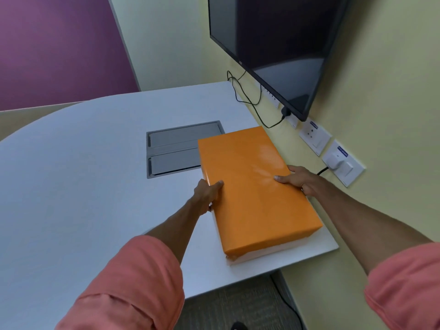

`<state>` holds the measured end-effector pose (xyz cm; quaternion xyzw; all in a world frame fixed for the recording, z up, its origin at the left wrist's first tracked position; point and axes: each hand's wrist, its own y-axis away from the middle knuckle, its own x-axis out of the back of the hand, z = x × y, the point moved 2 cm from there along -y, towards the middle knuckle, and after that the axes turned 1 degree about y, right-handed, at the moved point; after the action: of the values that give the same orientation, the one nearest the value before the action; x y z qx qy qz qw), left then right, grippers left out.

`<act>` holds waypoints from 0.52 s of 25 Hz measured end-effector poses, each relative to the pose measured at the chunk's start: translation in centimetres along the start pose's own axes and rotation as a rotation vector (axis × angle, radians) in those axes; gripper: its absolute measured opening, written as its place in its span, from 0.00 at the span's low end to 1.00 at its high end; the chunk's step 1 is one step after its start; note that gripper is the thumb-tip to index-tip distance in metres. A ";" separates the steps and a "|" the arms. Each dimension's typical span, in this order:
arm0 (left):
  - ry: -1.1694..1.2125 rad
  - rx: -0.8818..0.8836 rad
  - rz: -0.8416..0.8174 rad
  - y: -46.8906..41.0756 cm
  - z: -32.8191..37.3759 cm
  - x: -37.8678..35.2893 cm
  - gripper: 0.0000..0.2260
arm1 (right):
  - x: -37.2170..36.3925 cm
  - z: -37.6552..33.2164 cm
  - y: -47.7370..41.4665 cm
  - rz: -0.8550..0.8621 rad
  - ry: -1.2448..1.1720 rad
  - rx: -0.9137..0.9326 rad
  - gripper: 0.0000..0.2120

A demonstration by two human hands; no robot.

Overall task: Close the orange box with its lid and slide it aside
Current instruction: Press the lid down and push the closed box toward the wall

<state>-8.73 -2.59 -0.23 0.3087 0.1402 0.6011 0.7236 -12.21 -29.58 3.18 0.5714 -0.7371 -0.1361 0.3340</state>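
The orange box lies on the white table near its right edge, close to the wall. Its orange lid covers it, and a pale strip of the box's lower part shows under the lid at the near end. My left hand grips the lid's left side, thumb on top. My right hand holds the lid's right side, fingers resting on the top. Both sleeves are salmon pink.
A grey recessed cable hatch sits in the table just left of the box. A dark monitor hangs on the yellow wall above, with sockets and black cables beside the box. The table's near edge lies right below the box.
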 end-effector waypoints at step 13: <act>-0.083 0.016 0.005 0.4 0.6 -9.6 0.23 | 8.3 5.1 -2.8 0.031 0.012 0.005 0.33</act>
<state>-11.03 -11.92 -1.15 0.3393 0.1141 0.5885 0.7250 -14.43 -39.10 0.57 0.5617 -0.7440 -0.1259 0.3392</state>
